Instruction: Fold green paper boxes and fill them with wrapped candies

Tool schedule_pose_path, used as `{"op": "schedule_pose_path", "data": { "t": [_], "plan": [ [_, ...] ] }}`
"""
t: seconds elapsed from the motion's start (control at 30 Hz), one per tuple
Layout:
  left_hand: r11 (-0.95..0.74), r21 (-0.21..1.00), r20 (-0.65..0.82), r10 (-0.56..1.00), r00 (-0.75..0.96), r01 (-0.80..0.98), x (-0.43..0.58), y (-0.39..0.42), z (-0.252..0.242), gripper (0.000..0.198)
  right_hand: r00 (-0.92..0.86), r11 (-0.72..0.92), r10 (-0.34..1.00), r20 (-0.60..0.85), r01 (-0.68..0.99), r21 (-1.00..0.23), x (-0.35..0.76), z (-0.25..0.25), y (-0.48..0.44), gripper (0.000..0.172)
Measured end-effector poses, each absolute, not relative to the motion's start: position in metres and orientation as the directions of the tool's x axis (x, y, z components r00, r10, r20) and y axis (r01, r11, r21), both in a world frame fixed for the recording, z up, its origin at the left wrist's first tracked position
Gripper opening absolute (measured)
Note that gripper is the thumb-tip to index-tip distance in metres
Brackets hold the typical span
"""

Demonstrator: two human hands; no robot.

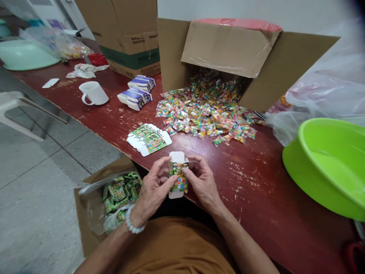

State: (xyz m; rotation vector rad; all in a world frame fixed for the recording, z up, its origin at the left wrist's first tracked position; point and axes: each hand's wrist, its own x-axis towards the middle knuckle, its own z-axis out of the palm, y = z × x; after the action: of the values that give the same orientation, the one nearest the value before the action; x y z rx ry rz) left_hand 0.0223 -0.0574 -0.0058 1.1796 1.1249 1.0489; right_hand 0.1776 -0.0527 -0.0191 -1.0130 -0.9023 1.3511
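Left hand [154, 190] & right hand [202, 182] grip a small green carton [178, 176], top flap open, near flat cartons [148, 139] & candy pile [205, 110] on red table [262, 190].

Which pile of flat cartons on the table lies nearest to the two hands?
The green pile, fanned out just beyond the left hand. The two purple piles lie farther back, near the white mug.

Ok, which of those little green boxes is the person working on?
Find the long dark red wooden table and its near edge. There the left hand and right hand pinch one small green printed cardboard box between them. Unlike the flat green cartons stacked behind, it is folded up, its white top flap open.
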Motion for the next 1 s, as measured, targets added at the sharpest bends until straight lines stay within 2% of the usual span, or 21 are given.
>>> {"op": "schedule_pose_path", "data": {
  "t": [0.1,0.27,0.4,0.43,0.53,0.6,0.67,0.73,0.83,1.0],
  "plan": [
    [0.155,0.988,-0.149,0.974,0.171,-0.021,0.022,-0.054,-0.005,0.044,0.022,-0.037,0.999,-0.045,-0.282,-0.959,0.179,-0.02,-0.054,0.024],
    [0.184,0.982,-0.174,0.968,0.183,-0.038,0.022,-0.047,-0.003,0.028,-0.036,-0.189,0.982,-0.187,-0.302,-0.934,0.191,-0.022,-0.047,0.029],
    [0.11,0.993,-0.115,0.967,0.226,0.035,0.023,-0.044,-0.004,0.021,-0.139,-0.175,0.98,-0.142,-0.265,-0.948,0.202,-0.019,-0.039,0.039],
    [0.115,0.993,-0.118,0.965,0.236,0.025,0.023,-0.043,-0.004,0.021,-0.181,-0.154,0.977,-0.114,-0.221,-0.963,0.204,-0.018,-0.038,0.036],
    [0.181,0.978,-0.161,0.97,0.18,-0.103,0.025,-0.043,-0.004,0.032,-0.174,0.021,0.984,0.024,-0.015,-1.0,0.206,-0.017,-0.038,0.016],
    [0.285,0.939,-0.251,0.95,0.184,-0.19,0.028,-0.044,-0.003,0.042,-0.09,0.158,0.985,0.15,0.09,-0.983,0.205,-0.019,-0.04,0.014],
    [0.448,0.868,-0.372,0.873,0.315,-0.216,0.031,-0.046,-0.003,0.046,-0.042,0.231,0.973,0.228,0.139,-0.963,0.203,-0.022,-0.042,0.012],
    [0.586,0.785,-0.462,0.77,0.439,-0.202,0.034,-0.047,-0.004,0.054,-0.075,0.264,0.964,0.254,0.181,-0.947,0.202,-0.024,-0.043,0.015],
    [0.65,0.731,-0.51,0.724,0.464,-0.21,0.037,-0.048,-0.008,0.061,-0.155,0.247,0.964,0.216,0.223,-0.943,0.203,-0.024,-0.044,0.021],
    [0.565,0.806,-0.448,0.777,0.441,-0.177,0.043,-0.047,-0.009,0.065,-0.183,0.038,0.983,0.017,0.114,-0.993,0.206,-0.015,-0.038,0.017]
  ]
}}
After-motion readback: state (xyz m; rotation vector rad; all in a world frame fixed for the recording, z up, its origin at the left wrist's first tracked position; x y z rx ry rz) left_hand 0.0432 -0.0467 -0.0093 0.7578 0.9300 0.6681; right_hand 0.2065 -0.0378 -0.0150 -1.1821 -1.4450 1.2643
